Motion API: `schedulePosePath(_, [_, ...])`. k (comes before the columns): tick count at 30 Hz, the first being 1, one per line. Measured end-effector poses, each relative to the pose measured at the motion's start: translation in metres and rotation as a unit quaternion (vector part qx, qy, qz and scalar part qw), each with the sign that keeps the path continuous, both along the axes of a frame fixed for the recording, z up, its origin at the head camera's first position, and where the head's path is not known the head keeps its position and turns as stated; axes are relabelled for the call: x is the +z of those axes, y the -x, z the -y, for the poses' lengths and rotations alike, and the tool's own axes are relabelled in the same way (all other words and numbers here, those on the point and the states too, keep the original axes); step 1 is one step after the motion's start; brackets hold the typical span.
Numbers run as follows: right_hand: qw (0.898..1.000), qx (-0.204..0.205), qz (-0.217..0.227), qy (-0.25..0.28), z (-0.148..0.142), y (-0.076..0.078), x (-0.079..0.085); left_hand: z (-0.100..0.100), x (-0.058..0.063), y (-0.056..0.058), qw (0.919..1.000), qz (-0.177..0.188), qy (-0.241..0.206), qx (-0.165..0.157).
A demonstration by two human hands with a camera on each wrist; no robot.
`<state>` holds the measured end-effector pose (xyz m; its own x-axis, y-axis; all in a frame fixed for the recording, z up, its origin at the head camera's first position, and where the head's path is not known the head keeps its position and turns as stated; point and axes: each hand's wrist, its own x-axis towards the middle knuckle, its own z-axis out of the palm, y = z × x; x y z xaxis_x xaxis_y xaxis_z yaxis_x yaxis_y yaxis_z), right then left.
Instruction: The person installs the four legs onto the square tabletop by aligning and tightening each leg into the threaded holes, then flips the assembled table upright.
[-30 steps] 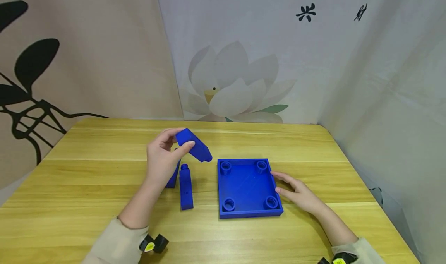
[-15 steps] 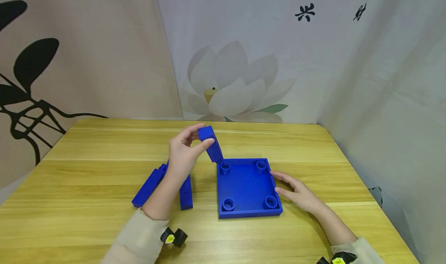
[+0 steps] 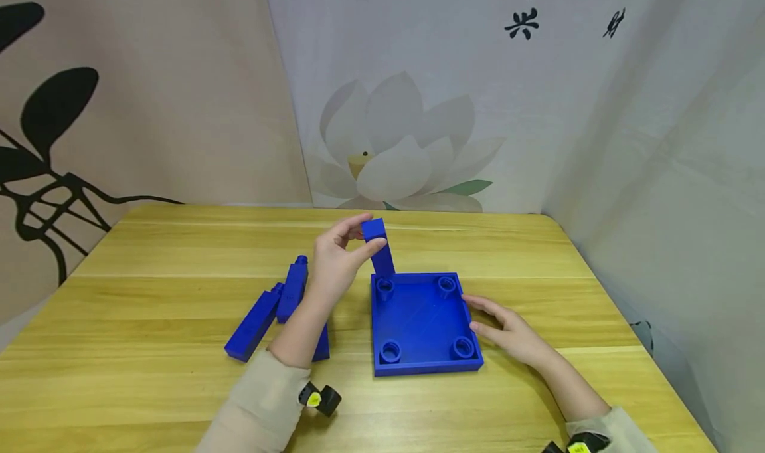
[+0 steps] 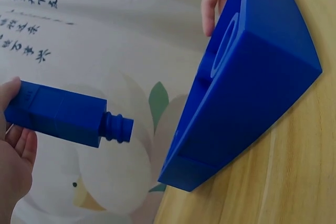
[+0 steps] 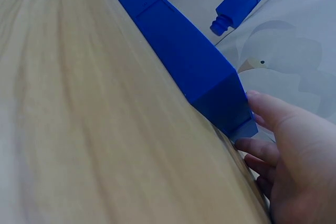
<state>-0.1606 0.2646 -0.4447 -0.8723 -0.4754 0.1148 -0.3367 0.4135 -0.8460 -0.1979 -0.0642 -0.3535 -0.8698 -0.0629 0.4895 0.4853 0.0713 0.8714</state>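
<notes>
My left hand [image 3: 337, 260] pinches the top end of a blue toy table leg [image 3: 381, 254] between thumb and fingers. In the left wrist view this leg [image 4: 60, 113] shows a square body with a ribbed stub pointing at the panel. The blue square panel [image 3: 421, 320] lies on the table with raised rims and a round socket in each corner. In the head view the leg's lower end overlaps the far left socket [image 3: 385, 287]; the wrist views show the stub above the rim. My right hand [image 3: 514, 330] touches the panel's right side with thumb and index finger spread.
Left of the panel lie other blue legs: one outermost [image 3: 254, 325], one beside it [image 3: 293, 290], and one [image 3: 323, 344] partly hidden by my left forearm. A wooden table [image 3: 149, 293] carries everything. Printed curtains [image 3: 418, 141] hang behind it.
My left hand has carried the leg rightward to the panel's far left corner, turning it from slanted to nearly upright. The other legs have come into fuller view. My right hand stays put.
</notes>
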Motion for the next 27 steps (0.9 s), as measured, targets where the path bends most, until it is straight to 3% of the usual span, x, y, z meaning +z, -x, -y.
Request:
schedulePosePath(8, [1.0,-0.002,0.004,0.001,-0.002,0.002,-0.004,-0.004,-0.005,0.007,0.9998,-0.006,0.006,-0.019])
schedulePosePath(15, [1.0,-0.005,0.01,-0.004,-0.002,0.002,-0.004,-0.007,-0.01,0.01,0.9989,0.005,0.037,-0.03])
schedulePosePath(27, [1.0,-0.006,0.006,0.0,-0.003,0.003,-0.005,-0.01,-0.019,0.012,0.9978,0.021,0.048,-0.04])
